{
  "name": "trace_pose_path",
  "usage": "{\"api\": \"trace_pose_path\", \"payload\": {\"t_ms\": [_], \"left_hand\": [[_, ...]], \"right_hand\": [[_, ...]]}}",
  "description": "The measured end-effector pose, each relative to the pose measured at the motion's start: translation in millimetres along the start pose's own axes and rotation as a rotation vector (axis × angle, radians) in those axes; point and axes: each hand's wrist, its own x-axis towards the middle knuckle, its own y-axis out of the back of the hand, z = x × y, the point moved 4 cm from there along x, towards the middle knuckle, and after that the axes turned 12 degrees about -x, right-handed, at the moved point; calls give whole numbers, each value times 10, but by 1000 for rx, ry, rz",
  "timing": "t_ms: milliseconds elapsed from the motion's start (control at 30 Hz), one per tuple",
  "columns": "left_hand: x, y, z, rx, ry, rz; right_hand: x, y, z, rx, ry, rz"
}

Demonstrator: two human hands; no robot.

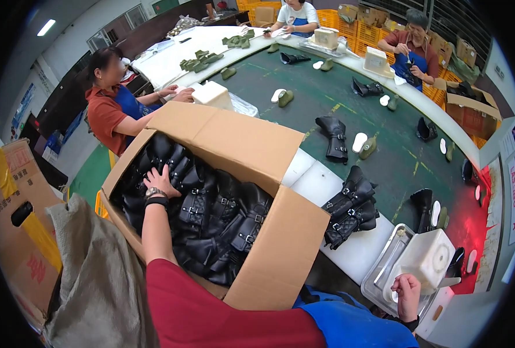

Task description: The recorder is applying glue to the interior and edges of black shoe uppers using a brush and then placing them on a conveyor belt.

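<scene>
My left hand (162, 182), with a watch and a dark band at the wrist, reaches into an open cardboard box (234, 136). Its fingers are spread over black buckled boots (195, 206) packed inside; it rests on them without a visible grip. My right hand (407, 294) is closed, fingers curled, beside a white block-shaped container (428, 261) on a metal tray (379, 269). Whether anything is inside that fist is hidden. Between the box and the tray, a small pile of black boots (351, 210) lies on the white table edge.
A green conveyor (304, 87) carries black boots (334, 138), white insoles (359, 142) and green shoe lasts (368, 148). Co-workers sit around it, one at left (115, 104) near the box. A grey cloth (98, 272) and another carton (22, 226) stand at my left.
</scene>
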Motion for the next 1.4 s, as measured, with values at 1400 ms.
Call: {"api": "trace_pose_path", "payload": {"t_ms": [1400], "left_hand": [[-749,804,4954,-633,-317,-271]], "right_hand": [[-1014,1049,588,236,90,324]]}}
